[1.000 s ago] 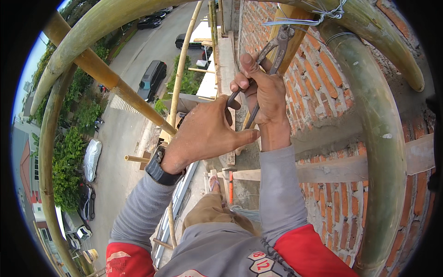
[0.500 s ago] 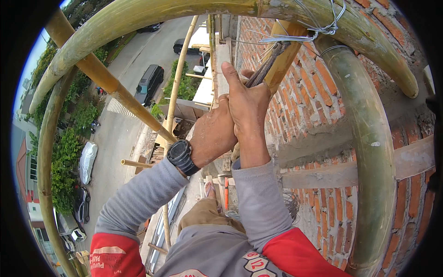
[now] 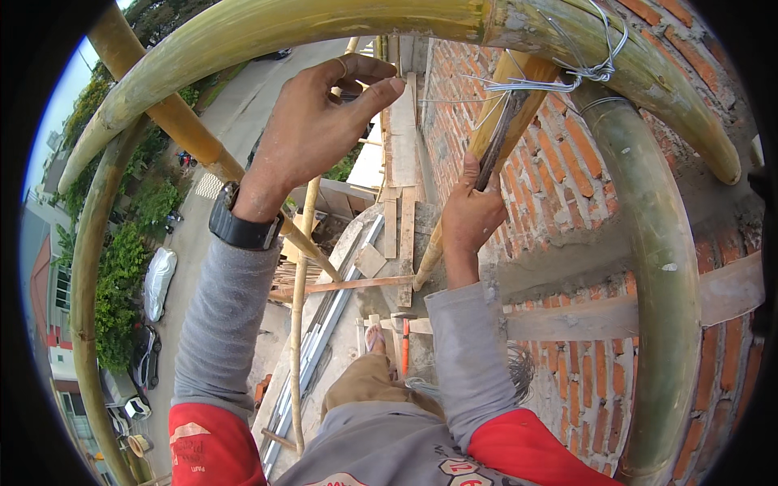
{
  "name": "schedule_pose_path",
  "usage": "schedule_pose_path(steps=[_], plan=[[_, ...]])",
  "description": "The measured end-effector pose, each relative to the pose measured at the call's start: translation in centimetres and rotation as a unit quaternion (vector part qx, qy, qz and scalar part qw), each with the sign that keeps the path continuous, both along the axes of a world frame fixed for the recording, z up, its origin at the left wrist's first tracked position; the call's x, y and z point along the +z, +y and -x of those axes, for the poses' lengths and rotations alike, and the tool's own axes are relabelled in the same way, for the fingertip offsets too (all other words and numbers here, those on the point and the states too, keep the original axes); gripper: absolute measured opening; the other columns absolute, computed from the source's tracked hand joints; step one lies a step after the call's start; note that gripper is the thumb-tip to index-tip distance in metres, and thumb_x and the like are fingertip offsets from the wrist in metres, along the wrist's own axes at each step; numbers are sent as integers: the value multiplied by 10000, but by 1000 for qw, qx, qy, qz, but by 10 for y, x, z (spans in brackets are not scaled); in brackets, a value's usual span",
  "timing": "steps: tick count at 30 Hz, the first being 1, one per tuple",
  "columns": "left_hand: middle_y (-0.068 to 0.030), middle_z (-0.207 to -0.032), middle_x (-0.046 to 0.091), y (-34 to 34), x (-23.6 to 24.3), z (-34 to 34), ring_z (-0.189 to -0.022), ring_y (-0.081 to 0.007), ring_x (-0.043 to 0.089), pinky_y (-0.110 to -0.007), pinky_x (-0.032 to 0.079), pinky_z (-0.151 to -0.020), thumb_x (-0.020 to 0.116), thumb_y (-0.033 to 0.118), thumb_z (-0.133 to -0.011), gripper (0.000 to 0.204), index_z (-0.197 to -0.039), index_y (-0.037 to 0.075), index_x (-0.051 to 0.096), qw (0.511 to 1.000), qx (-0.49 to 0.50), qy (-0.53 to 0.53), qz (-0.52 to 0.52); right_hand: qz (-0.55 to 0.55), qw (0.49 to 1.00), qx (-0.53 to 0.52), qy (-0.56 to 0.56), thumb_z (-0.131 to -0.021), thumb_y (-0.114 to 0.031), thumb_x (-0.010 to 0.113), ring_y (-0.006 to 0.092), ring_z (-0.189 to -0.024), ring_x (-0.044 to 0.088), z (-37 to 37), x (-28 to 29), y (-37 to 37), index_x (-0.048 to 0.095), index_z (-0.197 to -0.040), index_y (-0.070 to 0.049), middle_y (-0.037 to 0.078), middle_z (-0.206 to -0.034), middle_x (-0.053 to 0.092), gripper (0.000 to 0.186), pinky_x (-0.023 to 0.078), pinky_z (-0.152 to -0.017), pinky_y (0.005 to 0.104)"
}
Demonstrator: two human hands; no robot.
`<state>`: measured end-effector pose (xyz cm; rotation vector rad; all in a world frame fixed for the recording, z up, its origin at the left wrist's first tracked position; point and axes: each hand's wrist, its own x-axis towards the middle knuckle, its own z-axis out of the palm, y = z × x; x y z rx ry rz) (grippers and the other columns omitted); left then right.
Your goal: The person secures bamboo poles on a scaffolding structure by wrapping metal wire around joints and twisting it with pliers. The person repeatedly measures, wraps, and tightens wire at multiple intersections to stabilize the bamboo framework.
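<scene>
My right hand [image 3: 474,206] is closed on dark metal pliers [image 3: 501,134], whose jaws reach up to a silver wire binding [image 3: 587,77] where a horizontal bamboo pole [image 3: 429,20] crosses an upright yellow bamboo [image 3: 523,79]. My left hand [image 3: 324,121] is raised left of the pliers, just below the curved upper pole, apart from my right hand. Its fingers are bent and loosely apart, with nothing visible in them. A dark watch is on that wrist.
Brick wall [image 3: 583,356] and thick green bamboo [image 3: 656,267] stand at right. Slanting bamboo [image 3: 203,146] is at left, above a road with vehicles far below. Planks [image 3: 405,227], metal lengths [image 3: 328,324] and an orange-handled hammer [image 3: 405,348] lie below near my foot.
My left hand has let go of the grip at the pliers and moved up and left. My right hand stays on the pliers, a little lower than half a second ago.
</scene>
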<state>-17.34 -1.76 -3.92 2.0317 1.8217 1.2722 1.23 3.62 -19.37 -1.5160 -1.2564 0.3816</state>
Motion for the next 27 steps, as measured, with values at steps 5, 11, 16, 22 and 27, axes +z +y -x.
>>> schedule_pose_path(steps=[5,11,16,22,27], plan=[[-175,-1140,747,27,1,-37,-1039,-323,714,-427,537,-937,580,525,-1015,550,-1275,55,699,994,-56,82,-55,84,986,132,-54,-1084,-402,488,451,-1052,680,-39,41,-27,583,-1362,-2,279,-1092,708,497,514,-862,520],[-224,-1160,715,74,-16,-72,-1079,-402,677,-494,496,-973,484,488,-1066,516,-1315,74,664,982,-123,130,-55,155,968,171,-104,-1086,-430,459,447,-1175,638,-60,98,-52,442,-1520,-64,235,-1279,673,568,497,-957,523],[-146,-876,699,69,-17,-80,-884,-358,685,-502,488,-830,598,381,-1003,361,-1108,78,765,982,-83,142,-95,169,942,260,129,-1072,-420,557,249,-1124,690,-55,93,-52,420,-1533,-60,200,-1198,684,601,549,-898,385],[-160,-833,696,64,-18,-86,-836,-370,695,-491,498,-812,621,289,-963,281,-914,45,752,969,-55,217,-107,167,937,254,172,-1074,-366,568,235,-1125,682,-50,100,-51,357,-1578,-60,219,-1207,674,627,543,-921,383],[-155,-795,698,60,-10,-90,-803,-362,705,-503,545,-768,601,239,-945,245,-923,53,760,973,-51,198,-103,137,968,212,8,-1068,-334,580,185,-831,699,-55,94,-42,476,-1436,20,196,-1033,689,521,555,-735,347]])
